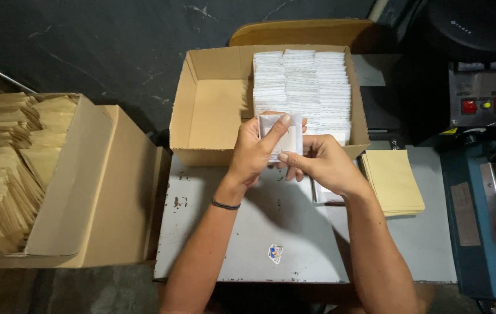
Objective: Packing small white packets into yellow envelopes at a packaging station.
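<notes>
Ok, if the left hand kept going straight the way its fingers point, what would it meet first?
The left hand, holding a small white packet, points up and away, so it would probably first meet the white packets stacked in the open cardboard box. Depth is unclear.

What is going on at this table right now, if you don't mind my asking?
A person holds a small white packet in both hands, the left hand gripping it and the right hand at its edge. Just behind is an open box, half filled with rows of white packets. Yellow envelopes lie to the right, a box of brown envelopes to the left.
</notes>
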